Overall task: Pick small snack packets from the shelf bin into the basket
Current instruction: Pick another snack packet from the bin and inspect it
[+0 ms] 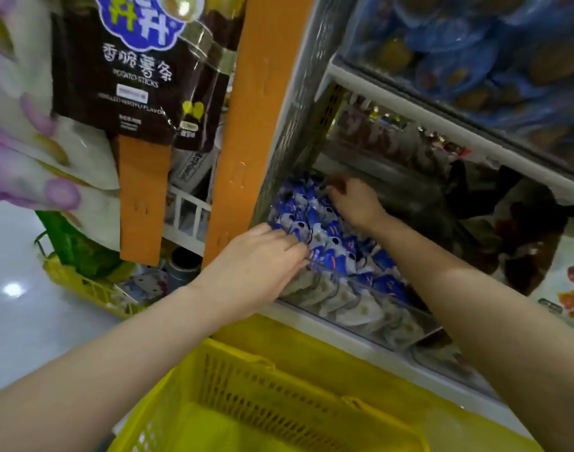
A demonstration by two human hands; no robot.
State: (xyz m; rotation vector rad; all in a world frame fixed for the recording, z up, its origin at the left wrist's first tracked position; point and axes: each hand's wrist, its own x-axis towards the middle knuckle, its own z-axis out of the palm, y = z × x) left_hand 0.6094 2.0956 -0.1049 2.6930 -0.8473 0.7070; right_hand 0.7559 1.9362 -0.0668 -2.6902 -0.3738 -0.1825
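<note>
A shelf bin with a clear front wall [370, 316] holds several small blue-and-white snack packets [324, 236]. My left hand [259, 259] reaches into the bin's near left corner, and its fingertips curl into the packets there. Farther back, my right hand [354, 203] lies on the pile with its fingers bent down among the packets; what they hold is hidden. Below the shelf, the yellow plastic basket [279, 386] sits at the bottom of the view, and its visible inside shows no packets.
An orange post [243, 132] and a perforated grey shelf side [298, 125] flank the bin on the left. Dark potato-stick bags [129, 76] hang at upper left. Blue packs [474, 44] fill the shelf above. A second yellow basket [83, 282] stands on the floor at left.
</note>
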